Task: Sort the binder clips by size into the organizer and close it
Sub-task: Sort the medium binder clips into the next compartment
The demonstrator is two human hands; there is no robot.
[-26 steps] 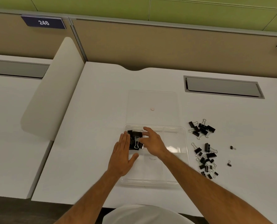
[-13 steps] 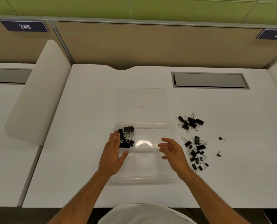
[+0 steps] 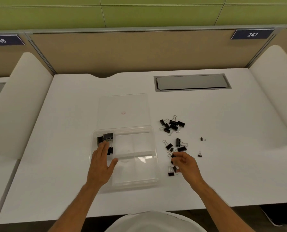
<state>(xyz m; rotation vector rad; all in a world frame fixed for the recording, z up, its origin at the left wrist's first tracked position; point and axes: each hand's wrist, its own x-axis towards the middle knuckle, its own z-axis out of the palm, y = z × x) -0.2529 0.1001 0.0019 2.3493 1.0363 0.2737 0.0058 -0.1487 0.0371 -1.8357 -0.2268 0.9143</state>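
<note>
The left hand (image 3: 100,164) lies flat and spread on the left end of the clear organizer (image 3: 153,166), fingers straight, thumb angled out to the right, gripping nothing. Its fingertips reach the large binder clips (image 3: 106,139) heaped in the organizer's upper-left compartment; the other compartments look bare. The right hand (image 3: 187,164), right of centre, has its fingers curled and drawn together over the loose pile of clips (image 3: 177,147) on the desk; whether they have pinched a clip I cannot tell, since the fingers cover that spot. One clip (image 3: 170,173) lies just left of the hand's heel.

Above that pile, towards the middle of the frame, sits a second cluster of medium clips (image 3: 172,125). Two tiny clips (image 3: 202,139) lie apart further right, one above the other. The organizer's clear lid (image 3: 122,104) lies open and flat directly above the tray, touching its upper edge. All of this rests on a white desk (image 3: 64,131). A grey cable hatch (image 3: 192,82) is set into the desk at upper right, and number plates 246 and 247 hang on the tan partition (image 3: 131,52) at the top corners.
</note>
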